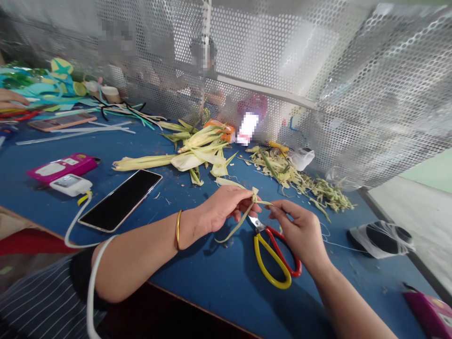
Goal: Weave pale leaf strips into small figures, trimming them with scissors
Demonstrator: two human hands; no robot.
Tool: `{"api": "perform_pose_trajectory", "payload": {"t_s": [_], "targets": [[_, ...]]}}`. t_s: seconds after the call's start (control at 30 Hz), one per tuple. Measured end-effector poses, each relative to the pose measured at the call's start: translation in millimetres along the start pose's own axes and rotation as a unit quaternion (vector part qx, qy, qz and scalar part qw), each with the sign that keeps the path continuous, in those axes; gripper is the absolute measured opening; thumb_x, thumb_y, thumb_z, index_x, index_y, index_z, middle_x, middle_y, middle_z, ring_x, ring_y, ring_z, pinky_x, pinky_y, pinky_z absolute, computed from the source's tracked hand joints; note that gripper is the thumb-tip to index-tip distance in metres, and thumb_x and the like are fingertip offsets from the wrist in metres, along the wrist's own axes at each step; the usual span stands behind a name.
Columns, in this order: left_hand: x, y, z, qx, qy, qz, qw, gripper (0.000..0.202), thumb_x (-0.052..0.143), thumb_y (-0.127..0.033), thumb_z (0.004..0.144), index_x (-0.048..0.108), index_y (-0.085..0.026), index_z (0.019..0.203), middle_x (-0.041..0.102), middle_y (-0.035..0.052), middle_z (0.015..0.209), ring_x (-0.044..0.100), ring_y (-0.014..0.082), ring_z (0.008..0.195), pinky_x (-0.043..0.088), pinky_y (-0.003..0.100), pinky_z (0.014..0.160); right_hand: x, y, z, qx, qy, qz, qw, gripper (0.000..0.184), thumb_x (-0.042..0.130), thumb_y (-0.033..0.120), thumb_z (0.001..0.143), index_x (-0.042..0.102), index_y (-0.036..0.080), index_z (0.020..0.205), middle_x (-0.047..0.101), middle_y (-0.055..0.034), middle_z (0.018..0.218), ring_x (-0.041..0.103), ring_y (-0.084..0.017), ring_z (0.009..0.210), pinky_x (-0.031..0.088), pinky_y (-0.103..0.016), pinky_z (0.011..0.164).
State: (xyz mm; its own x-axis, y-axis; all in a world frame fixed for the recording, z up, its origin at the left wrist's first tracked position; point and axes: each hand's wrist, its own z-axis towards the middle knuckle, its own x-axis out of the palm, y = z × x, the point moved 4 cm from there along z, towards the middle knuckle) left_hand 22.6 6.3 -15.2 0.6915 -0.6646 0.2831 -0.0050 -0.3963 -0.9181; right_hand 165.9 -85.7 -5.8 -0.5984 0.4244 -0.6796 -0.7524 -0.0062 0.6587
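Observation:
My left hand (229, 205) pinches a knotted strip of pale green corn husk (254, 195) between thumb and fingers. One end of the strip curls down below the fingers. Its other end stretches right to my right hand (294, 223), whose thumb and forefinger are closed on it. Just under both hands lie scissors (272, 256) with one yellow and one red handle, their blades partly hidden by my left fingers. Beyond the hands rests a bundle of corn husks (197, 150), and a heap of husk scraps (282, 167) is behind my right hand.
A black phone (120, 200), a white device (71, 184) on a white cable and a magenta box (63, 167) lie left. A spool of white thread (381, 239) stands right. A perforated metal screen (261, 52) borders the back. Another person's hand (12, 100) shows far left.

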Motion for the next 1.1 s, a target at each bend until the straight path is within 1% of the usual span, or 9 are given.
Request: {"api": "perform_pose_trajectory", "payload": {"t_s": [0.1,0.2,0.3,0.37,0.43,0.6,0.7,0.9,1.1], "targets": [[0.2,0,0,0.004,0.002,-0.002,1.0,0.025,0.054,-0.027,0.087,0.065,-0.013,0.069,0.068,0.0069,0.068,0.058,0.0092,0.057,0.029,0.023,0.045,-1,-2,0,-0.023,-0.018,-0.041,0.999,0.021,0.053,0.029,0.093,0.072,0.022,0.086,0.07,-0.001,0.072,0.065,-0.019,0.068,0.047,-0.029,0.064],[-0.6,1,1,-0.005,-0.001,-0.03,1.0,0.023,0.053,-0.026,0.088,0.066,-0.013,0.074,0.07,0.0088,0.073,0.063,0.0113,0.063,0.026,0.022,0.044,-5,5,-2,-0.122,-0.101,-0.141,0.977,0.021,0.055,0.028,0.093,0.068,0.021,0.107,0.072,-0.0081,0.097,0.066,-0.024,0.088,0.048,-0.036,0.078],[-1.5,3,3,-0.018,-0.008,-0.056,0.998,0.022,0.053,-0.025,0.087,0.066,-0.013,0.074,0.069,0.0079,0.074,0.063,0.0111,0.064,0.023,0.021,0.044,-1,26,-10,-0.297,-0.146,-0.245,0.911,0.028,0.06,0.019,0.091,0.063,0.018,0.119,0.069,-0.0109,0.098,0.063,-0.024,0.09,0.044,-0.039,0.084],[-1.8,4,3,-0.024,-0.01,-0.064,0.998,0.021,0.056,-0.024,0.086,0.066,-0.013,0.072,0.067,0.0057,0.072,0.057,0.0081,0.057,0.024,0.02,0.044,8,37,-18,-0.399,-0.107,-0.282,0.866,0.026,0.059,0.011,0.09,0.065,0.018,0.115,0.069,-0.0062,0.086,0.061,-0.02,0.08,0.042,-0.037,0.083],[-2.0,5,3,-0.029,-0.009,-0.071,0.997,0.02,0.058,-0.025,0.084,0.065,-0.013,0.069,0.065,0.0037,0.069,0.051,0.0066,0.053,0.026,0.02,0.044,16,42,-22,-0.447,-0.072,-0.306,0.837,0.023,0.058,0.007,0.091,0.066,0.017,0.11,0.069,-0.0036,0.081,0.059,-0.018,0.075,0.04,-0.036,0.083],[-1.8,7,4,-0.028,0.019,-0.086,0.996,0.017,0.064,-0.028,0.08,0.068,-0.013,0.073,0.064,0.0038,0.072,0.054,0.0084,0.059,0.028,0.02,0.043,20,42,-23,-0.44,-0.082,-0.318,0.836,0.014,0.057,0.008,0.092,0.068,0.015,0.097,0.071,-0.0043,0.081,0.059,-0.017,0.074,0.039,-0.036,0.081],[-1.3,8,5,0.004,0.033,-0.039,0.999,0.014,0.073,-0.026,0.073,0.07,-0.013,0.073,0.063,0.0022,0.071,0.051,0.0072,0.057,0.027,0.02,0.043,18,42,-23,-0.428,-0.079,-0.303,0.848,0.016,0.054,0.008,0.092,0.067,0.015,0.098,0.073,-0.0055,0.086,0.061,-0.017,0.076,0.039,-0.036,0.082],[-0.9,7,3,0.036,-0.005,0.012,0.999,0.01,0.076,-0.02,0.069,0.072,-0.012,0.073,0.063,0.0013,0.07,0.049,0.0068,0.056,0.034,0.021,0.048,15,44,-25,-0.421,-0.073,-0.254,0.868,0.022,0.046,0.007,0.094,0.064,0.018,0.1,0.074,-0.006,0.091,0.065,-0.017,0.075,0.039,-0.036,0.084],[0.1,6,1,0.037,0.003,0.022,0.999,0.009,0.075,-0.021,0.071,0.074,-0.013,0.074,0.066,0.0025,0.073,0.052,0.0078,0.06,0.036,0.021,0.05,14,43,-26,-0.43,-0.071,-0.234,0.869,0.018,0.048,0.005,0.092,0.061,0.016,0.1,0.075,-0.0075,0.09,0.065,-0.017,0.074,0.039,-0.036,0.083]]}}
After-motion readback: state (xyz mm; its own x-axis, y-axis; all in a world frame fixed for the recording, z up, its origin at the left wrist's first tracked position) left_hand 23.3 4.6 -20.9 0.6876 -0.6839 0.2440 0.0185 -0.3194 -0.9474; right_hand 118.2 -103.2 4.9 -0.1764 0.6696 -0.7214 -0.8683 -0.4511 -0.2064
